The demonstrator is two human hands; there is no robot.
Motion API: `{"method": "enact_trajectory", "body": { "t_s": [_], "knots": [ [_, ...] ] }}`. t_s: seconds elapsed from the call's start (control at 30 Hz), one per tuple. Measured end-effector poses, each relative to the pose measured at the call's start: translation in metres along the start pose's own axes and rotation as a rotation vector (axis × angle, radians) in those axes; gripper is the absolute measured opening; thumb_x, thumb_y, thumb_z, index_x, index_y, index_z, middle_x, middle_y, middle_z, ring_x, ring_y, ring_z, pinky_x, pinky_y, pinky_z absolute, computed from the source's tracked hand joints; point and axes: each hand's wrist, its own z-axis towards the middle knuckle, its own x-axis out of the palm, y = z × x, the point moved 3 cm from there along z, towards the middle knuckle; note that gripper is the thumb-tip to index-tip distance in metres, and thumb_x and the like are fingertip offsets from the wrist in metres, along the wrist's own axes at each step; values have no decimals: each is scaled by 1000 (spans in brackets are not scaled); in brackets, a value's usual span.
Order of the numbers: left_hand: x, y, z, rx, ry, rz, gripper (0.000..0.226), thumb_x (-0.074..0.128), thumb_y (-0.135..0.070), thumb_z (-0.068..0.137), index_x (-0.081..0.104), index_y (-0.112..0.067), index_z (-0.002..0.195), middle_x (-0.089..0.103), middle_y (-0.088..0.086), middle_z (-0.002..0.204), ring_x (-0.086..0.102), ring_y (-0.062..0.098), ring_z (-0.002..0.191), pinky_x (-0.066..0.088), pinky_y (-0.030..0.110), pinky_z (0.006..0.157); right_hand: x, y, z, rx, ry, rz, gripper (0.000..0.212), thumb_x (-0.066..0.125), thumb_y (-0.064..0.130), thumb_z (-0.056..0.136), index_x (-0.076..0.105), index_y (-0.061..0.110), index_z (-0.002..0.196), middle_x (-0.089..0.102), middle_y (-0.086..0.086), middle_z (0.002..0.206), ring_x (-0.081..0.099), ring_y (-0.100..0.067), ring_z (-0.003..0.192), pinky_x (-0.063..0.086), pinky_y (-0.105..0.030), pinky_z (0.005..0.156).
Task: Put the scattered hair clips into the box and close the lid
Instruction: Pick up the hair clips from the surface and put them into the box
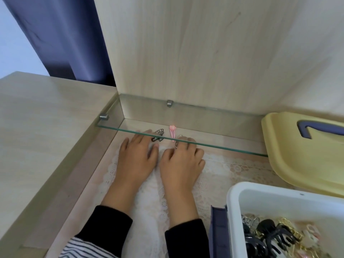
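Observation:
Both hands reach under a glass shelf (214, 146) onto a lace mat. My left hand (136, 155) has its fingertips at a dark metal claw clip (158, 135), touching it without a clear grip. My right hand (183, 159) pinches a thin silver clip (177, 141). A pink snap clip (172, 132) lies between the two hands, further back. The white box (242, 194) sits at the lower right with several black, gold and pink clips (270, 237) inside. Its yellow lid (297, 161) with a blue handle lies off the box, behind it.
The glass shelf's front edge crosses just above my fingers. A wooden back panel (186, 53) closes the recess. A raised wooden desktop (46, 118) borders the left. A blue latch (217, 229) hangs on the box's left side. A blue curtain (65, 34) hangs at the back left.

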Motion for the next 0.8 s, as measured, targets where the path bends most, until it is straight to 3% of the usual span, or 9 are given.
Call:
{"method": "enact_trajectory", "body": {
  "t_s": [0.2, 0.47, 0.57, 0.73, 0.8],
  "knots": [
    [-2, 1, 1, -21, -67, -59, 24, 65, -32, 87, 66, -20, 107, 68, -4, 111, 62, 19, 107, 37, 45, 103, 1, -3, 2, -5, -19, 24, 28, 59, 34, 82, 63, 16, 103, 63, -2, 106, 52, -26, 90, 39, -37, 70],
    [-9, -4, 1, -11, -147, -174, 15, 73, -24, 83, 69, -12, 90, 68, -3, 83, 61, 19, 76, 51, 45, 80, 0, -1, 0, 11, -59, 24, 42, 68, 28, 73, 59, 12, 111, 60, -12, 108, 54, -29, 90, 42, -38, 71],
    [-10, -4, 1, 4, -130, -228, 16, 72, -23, 83, 67, -13, 95, 68, -3, 85, 64, 19, 80, 53, 41, 76, 2, -2, 0, 13, -67, 2, 37, 69, 29, 73, 62, 11, 105, 60, -12, 108, 54, -29, 90, 42, -37, 71],
    [-12, -5, -2, -30, -129, -352, 34, 73, -20, 82, 62, -21, 114, 68, -10, 102, 63, 3, 94, 50, 22, 86, 3, -2, 1, 7, -81, -8, 30, 71, 24, 76, 64, 11, 102, 60, -12, 108, 54, -30, 90, 42, -38, 71],
    [-12, -6, -2, 7, -150, -332, 37, 75, -17, 80, 65, -18, 116, 66, -8, 105, 62, 5, 95, 49, 20, 87, 3, -2, 1, 4, -68, 6, 30, 70, 26, 78, 63, 12, 104, 61, -10, 108, 54, -30, 91, 41, -39, 72]
  ]
}}
